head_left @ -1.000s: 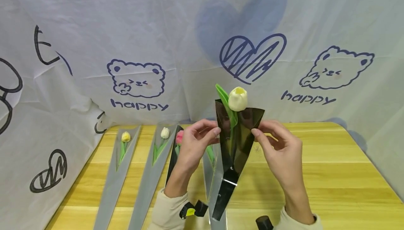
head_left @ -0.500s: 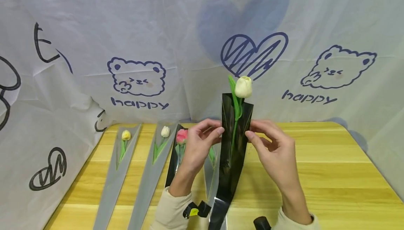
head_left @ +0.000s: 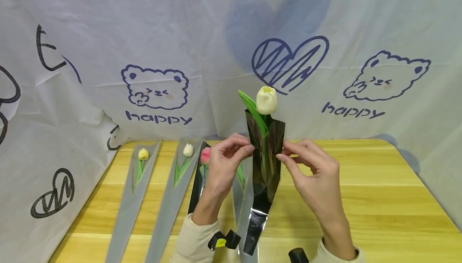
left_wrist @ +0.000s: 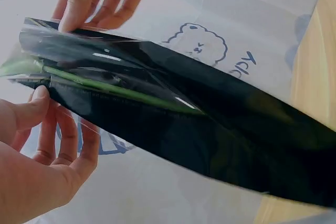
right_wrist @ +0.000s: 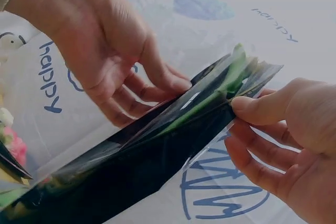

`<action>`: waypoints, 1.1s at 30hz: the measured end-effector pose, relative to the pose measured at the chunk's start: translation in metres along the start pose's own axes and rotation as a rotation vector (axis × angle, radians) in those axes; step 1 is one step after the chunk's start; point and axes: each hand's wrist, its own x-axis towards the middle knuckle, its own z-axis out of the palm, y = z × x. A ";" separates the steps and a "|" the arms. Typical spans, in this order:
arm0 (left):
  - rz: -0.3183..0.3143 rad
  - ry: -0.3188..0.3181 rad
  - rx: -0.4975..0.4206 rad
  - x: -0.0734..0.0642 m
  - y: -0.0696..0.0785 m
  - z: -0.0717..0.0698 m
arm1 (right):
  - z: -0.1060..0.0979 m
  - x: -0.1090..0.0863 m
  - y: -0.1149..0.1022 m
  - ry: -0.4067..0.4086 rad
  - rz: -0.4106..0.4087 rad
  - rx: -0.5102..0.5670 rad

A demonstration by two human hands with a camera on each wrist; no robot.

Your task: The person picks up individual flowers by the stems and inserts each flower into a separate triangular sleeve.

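A white artificial tulip (head_left: 266, 101) with a green leaf (head_left: 254, 112) stands out of the top of a black, partly clear flower sleeve (head_left: 266, 174). My left hand (head_left: 225, 162) pinches the sleeve's left edge between thumb and fingers. On the opposite edge, my right hand (head_left: 315, 174) pinches it the same way. The sleeve hangs above the table, its narrow end pointing down toward me. In the left wrist view the green stem (left_wrist: 121, 92) shows through the clear front of the sleeve. The right wrist view shows both thumbs on the sleeve near its mouth.
On the wooden table (head_left: 390, 207) lie a wrapped yellow tulip (head_left: 143, 154), a wrapped white tulip (head_left: 188, 150) and a pink tulip (head_left: 205, 156) in a black sleeve. Another grey sleeve (head_left: 242, 203) is partly hidden behind the held one. A printed cloth (head_left: 216, 34) hangs behind.
The held sleeve narrowed and rose to the right, then swung back left and spread slightly. The right hand has moved a little inward. Both hands still grip the edges.
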 end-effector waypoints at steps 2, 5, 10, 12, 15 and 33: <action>0.005 0.003 0.012 0.001 -0.001 -0.001 | 0.000 0.001 0.000 -0.028 -0.036 -0.040; 0.006 0.005 0.002 0.002 -0.001 -0.002 | -0.001 0.002 0.000 -0.082 -0.075 -0.077; 0.000 -0.009 -0.010 0.003 0.000 -0.005 | -0.004 0.001 0.000 -0.057 -0.001 -0.069; -0.002 -0.004 -0.007 0.003 0.000 -0.007 | -0.006 0.001 0.000 0.003 0.048 -0.042; -0.006 -0.001 -0.003 0.002 0.002 -0.007 | -0.007 0.000 0.000 0.068 0.079 -0.016; -0.010 0.023 0.074 0.001 0.003 -0.004 | -0.005 0.000 0.005 0.151 0.233 -0.074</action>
